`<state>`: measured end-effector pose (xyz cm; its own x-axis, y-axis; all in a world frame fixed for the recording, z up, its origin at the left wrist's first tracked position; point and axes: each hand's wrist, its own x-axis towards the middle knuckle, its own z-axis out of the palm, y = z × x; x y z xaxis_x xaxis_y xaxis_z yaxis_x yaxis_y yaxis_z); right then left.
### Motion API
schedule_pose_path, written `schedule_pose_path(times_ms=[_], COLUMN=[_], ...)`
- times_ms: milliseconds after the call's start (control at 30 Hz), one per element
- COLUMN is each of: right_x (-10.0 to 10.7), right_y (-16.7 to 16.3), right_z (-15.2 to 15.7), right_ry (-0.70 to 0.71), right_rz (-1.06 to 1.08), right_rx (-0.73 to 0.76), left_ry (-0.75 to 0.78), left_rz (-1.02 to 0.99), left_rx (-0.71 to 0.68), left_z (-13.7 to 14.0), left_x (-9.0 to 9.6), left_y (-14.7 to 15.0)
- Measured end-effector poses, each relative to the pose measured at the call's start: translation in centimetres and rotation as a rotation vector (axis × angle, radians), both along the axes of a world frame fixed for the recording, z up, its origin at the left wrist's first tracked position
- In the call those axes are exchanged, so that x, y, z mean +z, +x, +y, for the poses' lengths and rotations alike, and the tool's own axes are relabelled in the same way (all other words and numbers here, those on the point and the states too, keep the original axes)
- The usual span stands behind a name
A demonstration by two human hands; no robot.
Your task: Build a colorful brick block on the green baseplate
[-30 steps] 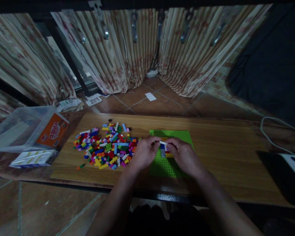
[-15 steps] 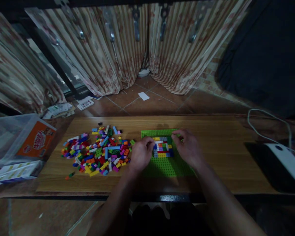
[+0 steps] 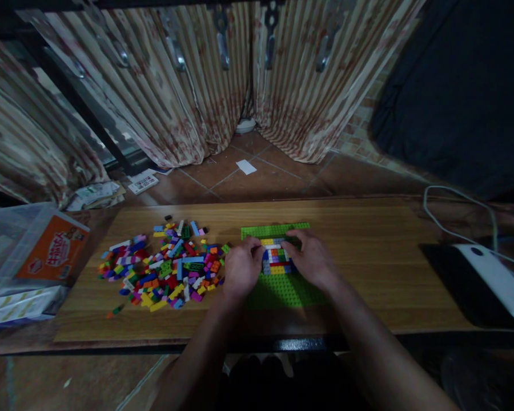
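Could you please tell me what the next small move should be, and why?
I would probably press the white strip down gently: the fingertips of the left hand and right hand are near its opposite ends, and it lies across the multicoloured brick build on the green baseplate. Whether it is fully seated is too small to tell.

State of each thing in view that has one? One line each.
Green baseplate: lying flat, partly covered
Brick build: set on the baseplate
Left hand: fingers bent, at the build's left side, grip unclear
Right hand: at its right side, grip unclear
Loose bricks: scattered, mostly heaped
Curtains: hanging
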<state>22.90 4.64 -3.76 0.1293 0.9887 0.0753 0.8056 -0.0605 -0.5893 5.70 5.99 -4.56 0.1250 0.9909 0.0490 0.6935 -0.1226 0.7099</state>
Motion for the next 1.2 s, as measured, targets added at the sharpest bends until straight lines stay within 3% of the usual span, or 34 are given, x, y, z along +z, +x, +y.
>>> schedule_pose_path(times_ms=[333, 600, 1200], right_x=[-0.6, -0.5, -1.5], right_y=[-0.8, -1.1, -0.6], right_z=[0.7, 0.7, 1.5], right_ry=[-0.042, -0.068, -0.031], right_rz=[-0.043, -0.042, 0.109], right_rx=[-0.026, -0.040, -0.096], left_ry=[-0.002, -0.024, -0.129], left_rz=[-0.017, -0.026, -0.100], left_rx=[-0.004, -0.030, 0.140], left_z=[0.0, 0.0, 1.2], left_x=[-0.1, 0.8, 0.1], left_y=[-0.3, -0.7, 0.1])
